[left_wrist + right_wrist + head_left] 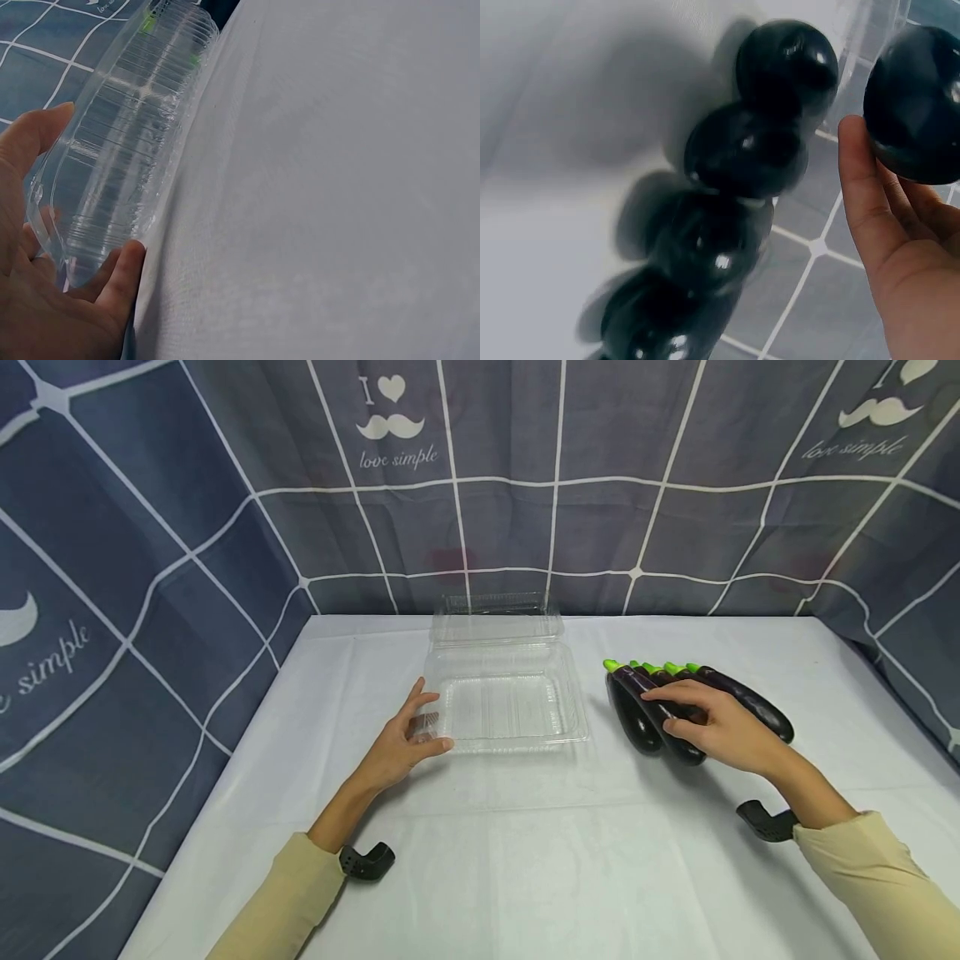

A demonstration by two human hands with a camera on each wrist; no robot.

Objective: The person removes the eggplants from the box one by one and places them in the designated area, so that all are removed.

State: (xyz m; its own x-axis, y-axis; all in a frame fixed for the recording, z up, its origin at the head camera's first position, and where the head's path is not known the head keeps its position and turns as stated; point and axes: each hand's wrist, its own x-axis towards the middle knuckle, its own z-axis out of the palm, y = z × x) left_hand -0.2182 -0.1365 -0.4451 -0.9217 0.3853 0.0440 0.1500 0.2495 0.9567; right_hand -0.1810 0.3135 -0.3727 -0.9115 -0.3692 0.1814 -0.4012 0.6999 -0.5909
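My left hand grips the near left corner of a clear plastic container, its thumb and fingers on either side of the corner. The container stands with its hinged lid folded back. In the left wrist view, some fingers show through the clear wall. My right hand holds a glossy dark eggplant by its sides, with its green stem end pointing away. That eggplant is raised off several other eggplants, which lie side by side below and beside the right hand.
A white cloth covers the table. Dark grid-patterned curtains hang along the back and both sides. The container stands near the table's back edge, left of the eggplants. Each wrist wears a black mount.
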